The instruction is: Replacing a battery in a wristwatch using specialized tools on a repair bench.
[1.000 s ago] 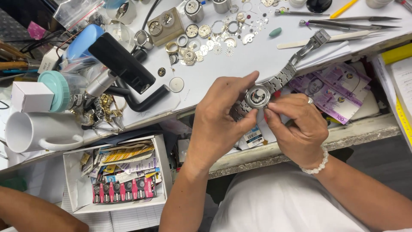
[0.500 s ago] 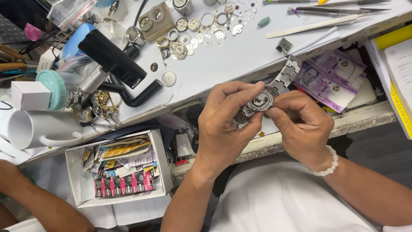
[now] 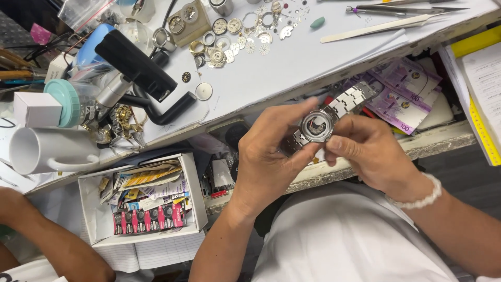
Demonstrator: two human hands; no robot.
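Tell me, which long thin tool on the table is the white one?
The flat white stick lying at the table's top right. Just above it lies a dark metal tool with a purple band, thinner and pointed.

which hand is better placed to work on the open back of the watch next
Probably the right hand: its fingertips already sit at the rim of the watch, while the left hand wraps underneath and steadies the case and metal band.

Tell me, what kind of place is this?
Most likely a watch repair bench: both hands hold an opened metal wristwatch, loose watch gears and parts lie on the table, and tweezers lie nearby.
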